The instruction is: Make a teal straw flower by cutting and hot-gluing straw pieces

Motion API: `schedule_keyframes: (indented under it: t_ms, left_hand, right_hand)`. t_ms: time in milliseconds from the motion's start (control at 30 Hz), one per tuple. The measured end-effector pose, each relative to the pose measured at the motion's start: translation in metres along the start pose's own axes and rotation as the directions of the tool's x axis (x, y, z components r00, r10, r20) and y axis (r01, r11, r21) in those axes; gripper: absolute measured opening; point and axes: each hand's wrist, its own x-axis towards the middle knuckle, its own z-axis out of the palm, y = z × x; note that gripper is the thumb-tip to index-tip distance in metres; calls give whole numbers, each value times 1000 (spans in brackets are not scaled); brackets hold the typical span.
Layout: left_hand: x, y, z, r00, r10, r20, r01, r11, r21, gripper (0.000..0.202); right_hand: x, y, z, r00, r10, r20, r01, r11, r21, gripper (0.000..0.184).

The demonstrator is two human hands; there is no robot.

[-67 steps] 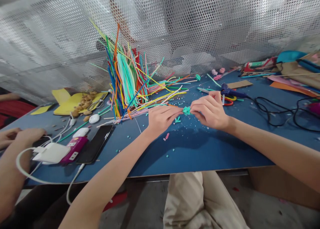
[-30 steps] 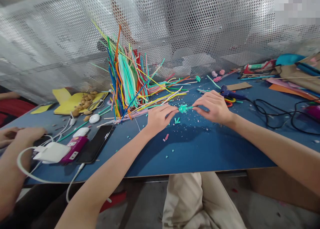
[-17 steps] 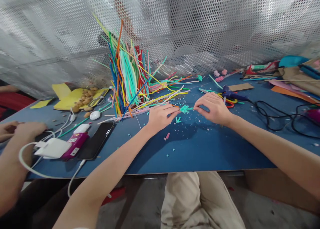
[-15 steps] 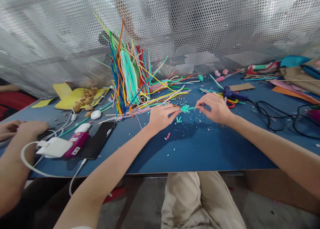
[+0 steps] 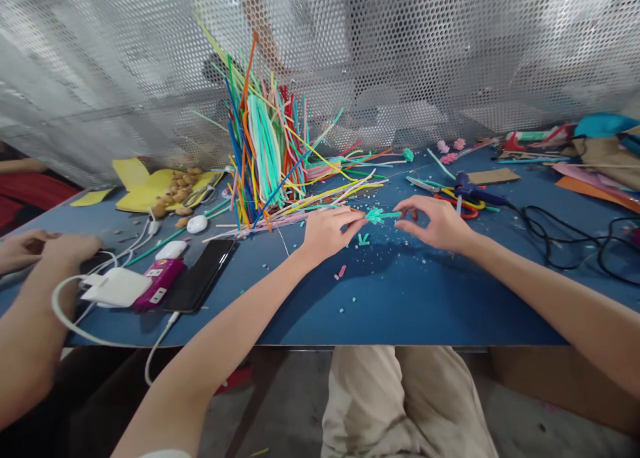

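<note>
My left hand (image 5: 327, 235) pinches a mint-green pipe cleaner flower (image 5: 375, 216) by its left side, holding it above the blue table. From the flower a short green stem points right. My right hand (image 5: 435, 223) is at the stem's free end with thumb and forefinger parted; whether a fingertip still touches the stem is hard to tell. Just below the flower lies a small bent green pipe cleaner piece (image 5: 363, 239). A pink scrap (image 5: 342, 271) and tiny green bits are scattered nearer the table edge.
Bundled colourful pipe cleaners (image 5: 265, 151) stand at the back left. Behind my right hand lie scissors (image 5: 445, 193) and a glue gun (image 5: 470, 190) with a black cord. A phone (image 5: 200, 275) and chargers (image 5: 117, 287) are at left, beside another person's hands (image 5: 50, 248).
My right thumb and forefinger have spread apart at the stem's end, where they were closed on it. My left hand keeps its pinch on the flower. The whole view has shifted slightly.
</note>
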Motion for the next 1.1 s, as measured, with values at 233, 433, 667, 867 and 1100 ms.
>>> schedule_keyframes:
  t_ms: [233, 433, 667, 867, 1100]
  left_hand:
    - [0, 6, 2, 999, 15, 28, -15, 1000, 10, 27]
    - [1, 5, 3, 1000, 13, 12, -13, 1000, 24, 25]
    - [2, 4, 2, 1000, -22, 3, 22, 1000, -10, 28]
    - [3, 2, 1, 999, -16, 43, 17, 1000, -15, 26]
    - [2, 1, -2, 997, -54, 51, 54, 999, -7, 29]
  right_hand:
    - [2, 9, 1, 994, -68, -90, 63, 997, -54, 22]
    - [1, 14, 0, 991, -109, -72, 104, 992, -65, 22]
    - [-1, 15, 0, 999, -40, -36, 36, 992, -120, 26]
    - [1, 7, -2, 998, 13, 66, -2, 988, -157, 32]
    - [3, 23, -4, 994, -20, 105, 37, 986, -161, 33]
